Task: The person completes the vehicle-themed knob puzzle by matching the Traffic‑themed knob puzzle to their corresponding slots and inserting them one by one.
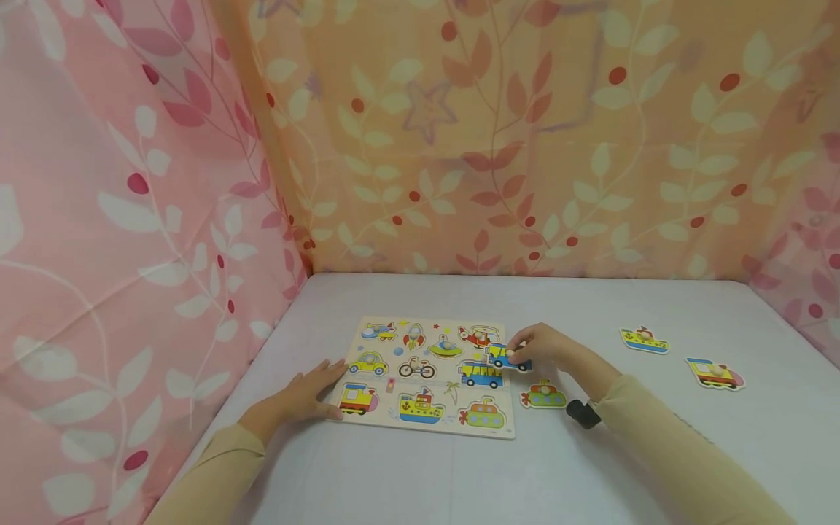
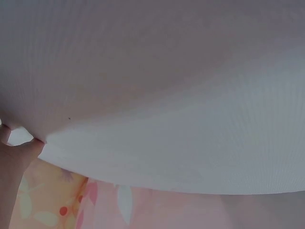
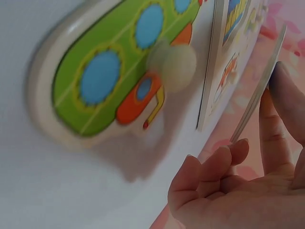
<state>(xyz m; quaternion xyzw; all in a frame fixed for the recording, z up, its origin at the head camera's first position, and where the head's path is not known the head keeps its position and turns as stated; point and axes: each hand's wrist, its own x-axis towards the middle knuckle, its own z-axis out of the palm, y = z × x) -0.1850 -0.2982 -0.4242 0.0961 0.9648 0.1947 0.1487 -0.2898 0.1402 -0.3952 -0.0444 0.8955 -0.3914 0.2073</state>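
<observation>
I pinch bus piece near knob with right hand, likely for tilt control; piece overlaps board's right edge in head view. Left hand, fingers relaxed, touches left edge, probably bracing. Submarine piece lies beside, knob upward.

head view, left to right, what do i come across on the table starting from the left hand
left hand → puzzle board → held bus piece → loose submarine piece → loose boat piece → loose train piece
</observation>
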